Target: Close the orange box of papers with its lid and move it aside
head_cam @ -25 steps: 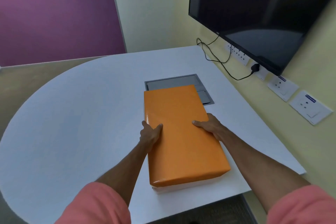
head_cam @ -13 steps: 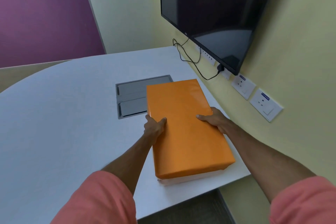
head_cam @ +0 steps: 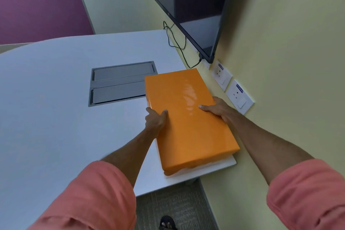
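Purple wall panel [head_cam: 37, 2]: upper left, behind the table.

White table [head_cam: 56, 99]: rounded top, filling the left and centre of the view; its near right corner ends beside the yellow wall.

Grey recessed hatch [head_cam: 119, 84]: two-panel metal plate set flush in the table top, just left of the box's far end; the box's corner overlaps its right edge.

Left hand [head_cam: 155, 120]: salmon sleeve rolled at the forearm; thumb laid on the lid's top, fingers wrapped down the box's left long side, clasping it.

Orange box [head_cam: 186, 117]: glossy, long, rectangular, lid seated over it. Lies on the table's right portion, near the wall, long axis running away from the viewer and angled slightly. A pale strip shows beneath the lid's near edge. Near end sits at the table's front right corner.

Right hand [head_cam: 217, 108]: matching salmon sleeve; thumb on the lid's top, fingers curled over the right long side, gripping the box opposite the left hand.

Black cable [head_cam: 177, 43]: loops down the wall from behind the screen toward the sockets.

Dark screen [head_cam: 196, 5]: wall-mounted, upper centre-right, unlit.

White wall sockets [head_cam: 239, 95]: two plates on the yellow wall, just right of the box.

Carpet floor [head_cam: 177, 207]: below the table edge, a sandalled foot [head_cam: 167, 224] visible at the bottom.
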Demonstrator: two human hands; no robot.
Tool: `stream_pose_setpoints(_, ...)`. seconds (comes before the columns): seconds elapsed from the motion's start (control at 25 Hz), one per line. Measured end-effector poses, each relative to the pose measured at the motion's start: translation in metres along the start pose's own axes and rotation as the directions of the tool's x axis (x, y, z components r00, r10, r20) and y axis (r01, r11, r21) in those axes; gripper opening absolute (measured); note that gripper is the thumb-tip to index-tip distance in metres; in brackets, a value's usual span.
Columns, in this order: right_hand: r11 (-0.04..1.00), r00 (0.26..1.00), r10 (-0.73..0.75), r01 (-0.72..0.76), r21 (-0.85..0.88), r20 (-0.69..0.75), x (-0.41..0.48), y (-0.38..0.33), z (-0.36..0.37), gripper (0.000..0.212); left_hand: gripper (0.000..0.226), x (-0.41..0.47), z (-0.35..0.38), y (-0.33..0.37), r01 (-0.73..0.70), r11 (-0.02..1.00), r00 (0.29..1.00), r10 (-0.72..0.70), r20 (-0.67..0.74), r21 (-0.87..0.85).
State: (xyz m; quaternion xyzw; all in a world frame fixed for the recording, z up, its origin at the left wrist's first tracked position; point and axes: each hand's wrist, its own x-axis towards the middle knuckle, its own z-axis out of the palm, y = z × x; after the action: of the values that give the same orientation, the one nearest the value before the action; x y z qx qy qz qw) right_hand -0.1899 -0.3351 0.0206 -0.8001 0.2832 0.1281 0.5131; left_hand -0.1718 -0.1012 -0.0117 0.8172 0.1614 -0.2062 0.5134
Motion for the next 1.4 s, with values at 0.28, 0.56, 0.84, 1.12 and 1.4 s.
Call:
stream_pose_setpoints(0.28, 1.0, 0.999, 0.01, -0.01, -0.003, 0.039, 0.013, 0.022, -0.024, 0.088, 0.072, -0.007, 0.03, 0.001, 0.007, 0.999, 1.0, -0.007, -0.001, 0.034)
stream_pose_setpoints(0.56, 1.0, 0.999, 0.023, -0.023, -0.008, 0.037, 0.017, 0.034, -0.04, 0.088, 0.073, -0.01, 0.047, 0.003, -0.021, 0.998, 1.0, 0.02, 0.005, 0.057)
stream_pose_setpoints(0.84, 1.0, 0.999, 0.009, -0.009, -0.008, 0.03, 0.023, 0.036, -0.041, 0.089, 0.073, -0.007, 0.049, 0.005, -0.024, 0.997, 1.0, 0.024, 0.014, 0.072)
stream_pose_setpoints(1.12, 1.0, 1.0, -0.001, 0.001, -0.03, 0.017, 0.027, 0.038, -0.04, 0.09, 0.076, -0.006, 0.046, 0.004, -0.037, 0.997, 0.999, 0.034, 0.039, 0.073)
stream_pose_setpoints(1.4, 0.944, 0.961, -0.2, 0.137, -0.3, -0.189, 0.018, 0.021, -0.027, 0.081, 0.076, -0.001, 0.025, 0.014, -0.046, 0.991, 0.995, 0.034, 0.094, 0.125)
